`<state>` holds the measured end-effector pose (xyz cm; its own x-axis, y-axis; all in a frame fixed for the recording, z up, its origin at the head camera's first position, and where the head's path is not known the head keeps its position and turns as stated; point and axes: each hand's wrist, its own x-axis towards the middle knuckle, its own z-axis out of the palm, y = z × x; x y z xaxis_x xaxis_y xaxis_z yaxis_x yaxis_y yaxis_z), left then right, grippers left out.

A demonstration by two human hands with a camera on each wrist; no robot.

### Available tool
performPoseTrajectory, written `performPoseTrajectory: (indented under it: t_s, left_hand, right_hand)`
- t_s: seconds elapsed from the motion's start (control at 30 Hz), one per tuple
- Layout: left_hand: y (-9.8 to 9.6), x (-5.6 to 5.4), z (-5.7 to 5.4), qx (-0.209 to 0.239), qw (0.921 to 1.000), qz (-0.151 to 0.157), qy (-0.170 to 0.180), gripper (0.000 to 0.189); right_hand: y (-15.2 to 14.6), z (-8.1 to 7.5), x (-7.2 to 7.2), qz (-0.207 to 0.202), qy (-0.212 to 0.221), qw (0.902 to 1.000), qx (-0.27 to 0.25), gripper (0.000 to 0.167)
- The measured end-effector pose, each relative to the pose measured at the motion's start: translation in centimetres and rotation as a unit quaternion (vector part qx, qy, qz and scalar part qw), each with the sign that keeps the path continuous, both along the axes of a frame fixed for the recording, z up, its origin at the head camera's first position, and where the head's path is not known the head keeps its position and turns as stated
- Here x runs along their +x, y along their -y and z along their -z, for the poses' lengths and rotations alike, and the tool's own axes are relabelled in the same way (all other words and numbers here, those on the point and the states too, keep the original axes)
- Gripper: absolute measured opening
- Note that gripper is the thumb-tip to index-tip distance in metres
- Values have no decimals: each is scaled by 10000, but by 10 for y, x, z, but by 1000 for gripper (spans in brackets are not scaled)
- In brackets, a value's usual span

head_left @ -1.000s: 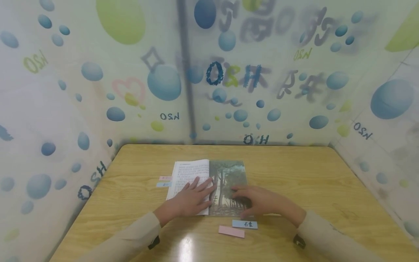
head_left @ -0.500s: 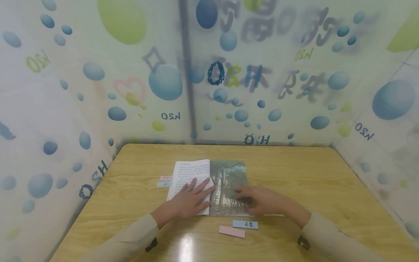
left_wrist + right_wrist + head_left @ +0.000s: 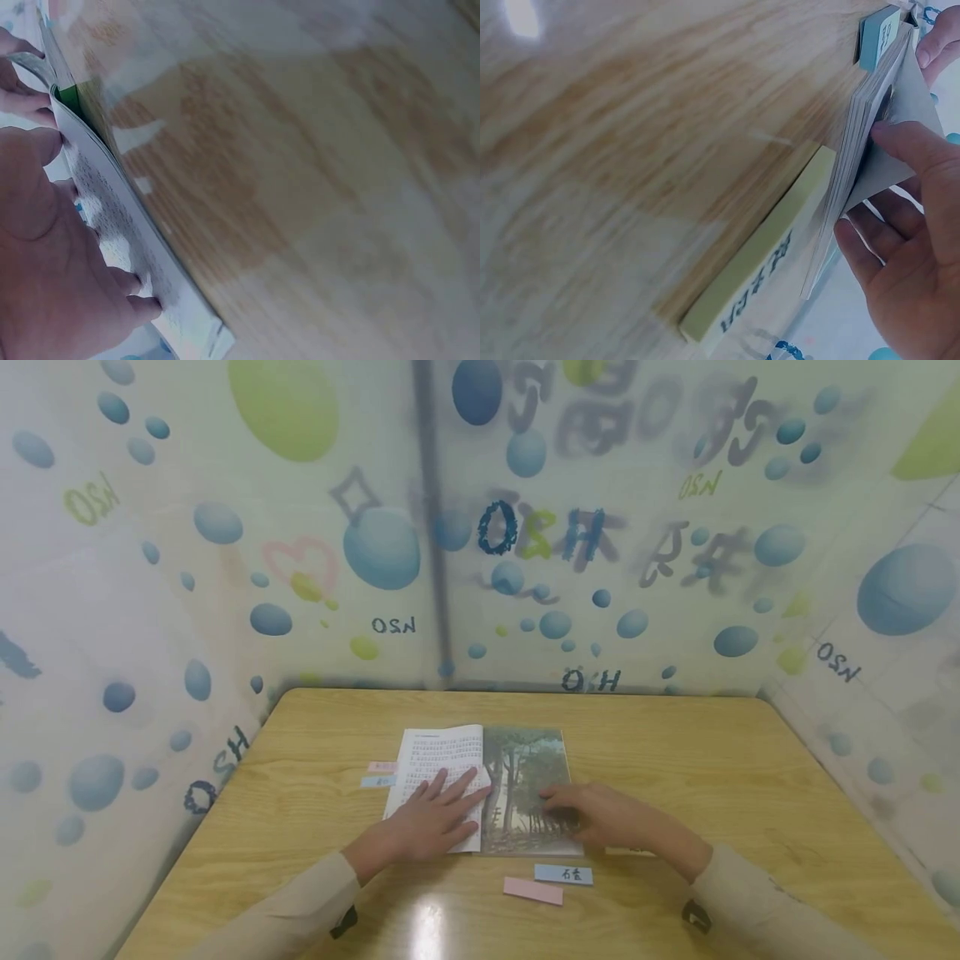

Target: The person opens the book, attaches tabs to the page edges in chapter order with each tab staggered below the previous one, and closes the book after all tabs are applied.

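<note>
An open book (image 3: 446, 752) lies on the wooden table, with printed text on its left page and a picture of trees on its right page (image 3: 517, 768). My left hand (image 3: 427, 822) rests on the left page with its fingers spread. At the outer edge of the picture page is my right hand (image 3: 615, 818). In the right wrist view, the right hand (image 3: 922, 217) pinches a lifted, bent page (image 3: 911, 105), thumb on one side and fingers on the other. The left wrist view has the left hand (image 3: 60, 247) across the printed page (image 3: 112, 217).
A blue labelled strip (image 3: 564, 874) and a pink strip (image 3: 533, 891) lie in front of the book. A yellow labelled block (image 3: 761, 255) sits beside the right hand. Pink (image 3: 383, 767) and blue (image 3: 378, 782) strips lie at the book's left. Patterned walls surround the table.
My right hand has shifted slightly right, its thumb drawing to the picture page's outer edge. The left hand stays on the printed page. The head view has drifted a little.
</note>
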<state>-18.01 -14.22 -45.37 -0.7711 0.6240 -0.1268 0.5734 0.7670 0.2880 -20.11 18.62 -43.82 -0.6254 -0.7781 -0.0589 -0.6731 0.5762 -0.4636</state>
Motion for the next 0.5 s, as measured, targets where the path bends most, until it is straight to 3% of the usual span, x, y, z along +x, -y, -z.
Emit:
performPoseTrajectory:
  t_s: [0.3,0.5]
  left_hand:
    - [-1,0,-1,52,10000,5,31,58]
    - [-8,2,-2,315,9994,-121,57,65]
  right_hand:
    - [1,2,-8,-114,-457,9989,-18,58]
    - [3,-8,-12,240,-409,9989,-30,52]
